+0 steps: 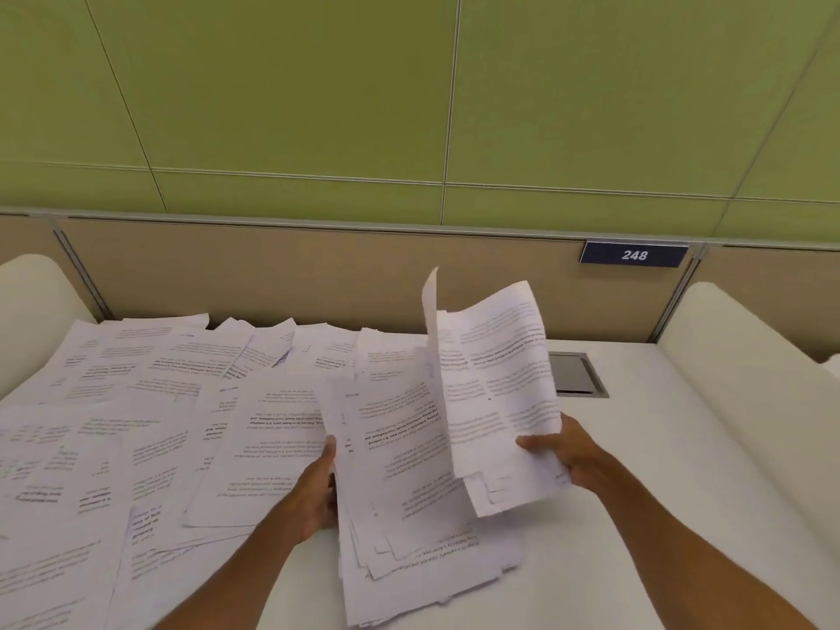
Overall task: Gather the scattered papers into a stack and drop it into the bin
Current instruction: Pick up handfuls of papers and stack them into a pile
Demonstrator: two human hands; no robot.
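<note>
Left hand [313,488] grips the stack's [409,493] left edge. Right hand [563,452] pinches lifted sheets [495,384]. Scattered papers [136,402] lie left of both hands.

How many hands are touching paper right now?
2. The left hand holds the stack by its left edge; the right hand grips raised sheets on the right. No others show.

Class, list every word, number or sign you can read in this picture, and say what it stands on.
"248": white digits on the dark blue plate fixed to the beige partition.
Printed lines on the scattered papers, stack and held sheets: too blurred to read.
</note>
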